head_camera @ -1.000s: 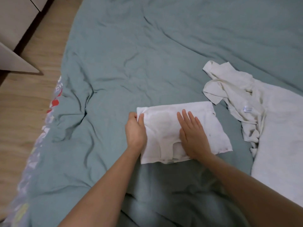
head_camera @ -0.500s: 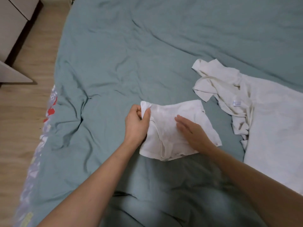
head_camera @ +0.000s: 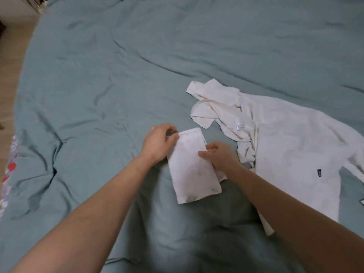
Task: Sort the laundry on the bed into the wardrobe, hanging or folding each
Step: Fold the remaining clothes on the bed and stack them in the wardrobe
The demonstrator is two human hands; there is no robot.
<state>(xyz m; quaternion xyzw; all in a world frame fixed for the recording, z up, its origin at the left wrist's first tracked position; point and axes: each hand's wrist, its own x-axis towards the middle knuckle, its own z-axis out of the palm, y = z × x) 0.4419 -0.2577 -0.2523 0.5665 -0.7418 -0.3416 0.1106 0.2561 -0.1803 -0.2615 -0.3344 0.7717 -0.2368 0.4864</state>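
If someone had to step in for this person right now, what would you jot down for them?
Left hand: pinching the top corner of the small white garment.
Right hand: fingers curled on its right edge.
The garment lies on the bed, folded into a narrow strip.
A larger white shirt lies crumpled, unfolded, to the right.
Done: the small piece is nearly folded.
Left: finish that fold, fold or hang the shirt, and carry both to the wardrobe, which is not in clear view.
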